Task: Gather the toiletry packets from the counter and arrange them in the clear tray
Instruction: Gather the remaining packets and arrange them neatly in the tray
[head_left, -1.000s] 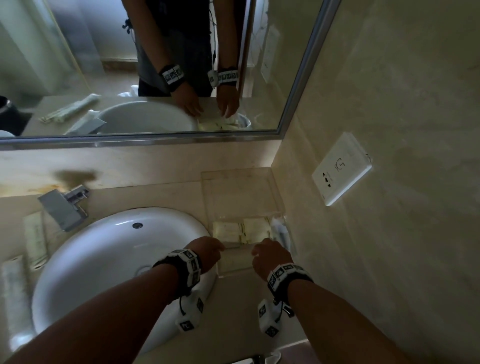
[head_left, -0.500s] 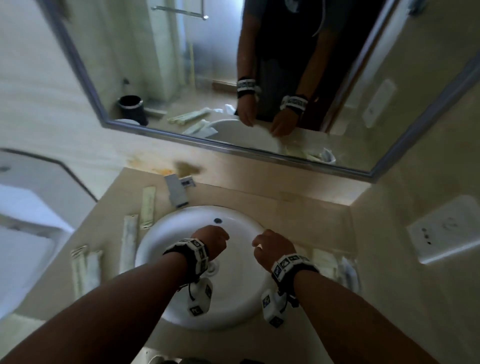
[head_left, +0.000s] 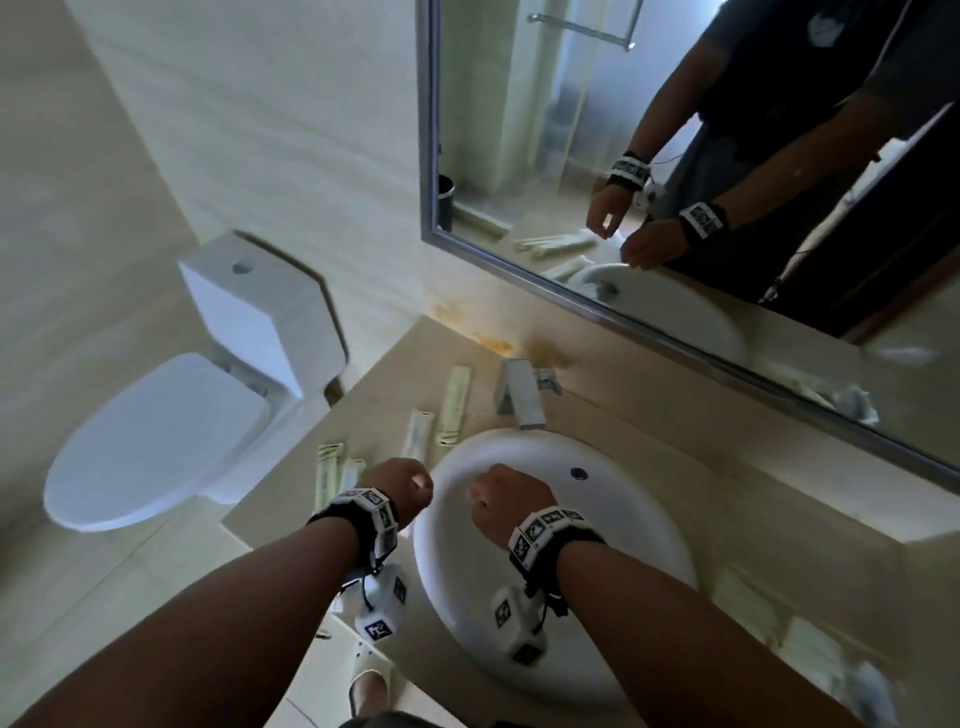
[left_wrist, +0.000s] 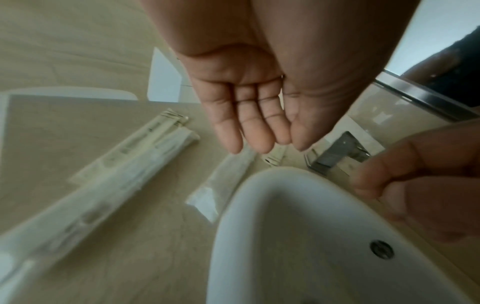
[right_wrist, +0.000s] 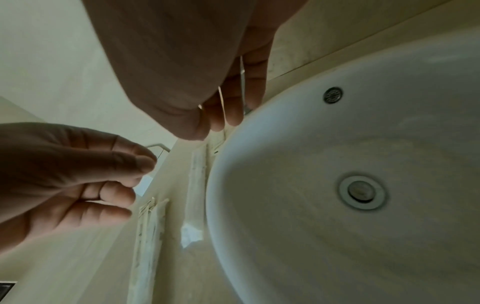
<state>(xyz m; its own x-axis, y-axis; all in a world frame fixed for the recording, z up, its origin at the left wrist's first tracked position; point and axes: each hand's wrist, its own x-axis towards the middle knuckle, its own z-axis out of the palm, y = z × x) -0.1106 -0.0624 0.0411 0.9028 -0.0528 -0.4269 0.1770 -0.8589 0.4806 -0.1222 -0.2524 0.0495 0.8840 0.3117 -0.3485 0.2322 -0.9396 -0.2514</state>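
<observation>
Several long pale toiletry packets lie on the beige counter left of the sink: one (head_left: 454, 405) beside the faucet, one (head_left: 418, 441) along the basin rim, and a pair (head_left: 332, 475) further left. The same pair (left_wrist: 135, 152) and the rim packet (left_wrist: 223, 185) show blurred in the left wrist view. My left hand (head_left: 410, 480) hovers over the counter's edge by the basin, fingers straight (left_wrist: 259, 133), holding nothing. My right hand (head_left: 493, 493) hangs over the basin, fingers loosely curled (right_wrist: 221, 115) and empty. The clear tray (head_left: 753, 592) sits blurred right of the sink with packets (head_left: 815, 649) in it.
A white round sink (head_left: 623, 545) fills the counter's middle, with a chrome faucet (head_left: 519, 392) behind it. A mirror (head_left: 519, 130) runs along the back wall. A white toilet (head_left: 156, 431) stands left of the counter.
Both hands have left the tray and moved left across the basin toward the packets on the left counter. The head view has swung left with them.
</observation>
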